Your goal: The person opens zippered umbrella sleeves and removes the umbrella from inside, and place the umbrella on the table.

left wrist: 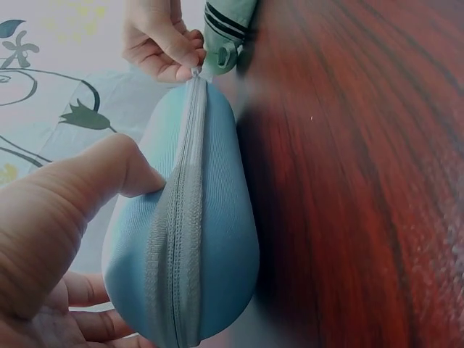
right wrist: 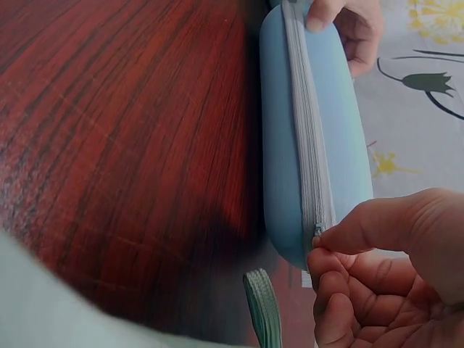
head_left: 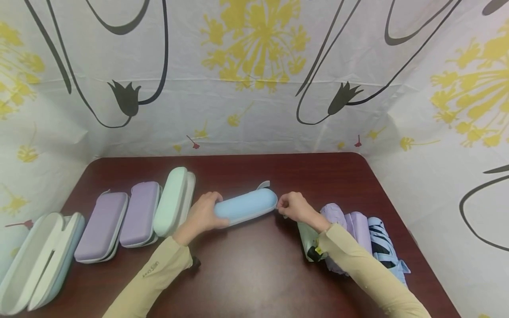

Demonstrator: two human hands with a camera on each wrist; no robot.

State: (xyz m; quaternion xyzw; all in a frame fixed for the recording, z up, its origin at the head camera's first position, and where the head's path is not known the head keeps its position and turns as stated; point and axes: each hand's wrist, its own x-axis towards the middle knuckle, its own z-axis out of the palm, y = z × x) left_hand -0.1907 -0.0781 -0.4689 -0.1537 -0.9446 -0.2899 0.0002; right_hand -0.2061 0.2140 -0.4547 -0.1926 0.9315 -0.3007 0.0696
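Note:
A light blue zippered case (head_left: 245, 206) lies on the dark red table, its grey zipper (left wrist: 177, 210) running along the near side. My left hand (head_left: 203, 212) grips the case's left end, thumb pressed beside the zipper tape. At the other end, my right hand (head_left: 295, 206) pinches the small zipper pull (right wrist: 317, 230) between thumb and finger. A loop strap (head_left: 263, 184) sticks up behind the case. Just below my right hand and forearm lies a folded green umbrella (head_left: 307, 240), partly hidden by the sleeve.
Left of my hand stand a mint case (head_left: 171, 201), two purple cases, one a purple case (head_left: 102, 225) farther left, and an open blue case (head_left: 43, 260) with pale lining. To the right lie folded purple umbrellas (head_left: 361, 229) and a blue umbrella (head_left: 383, 245). Patterned cloth surrounds the table.

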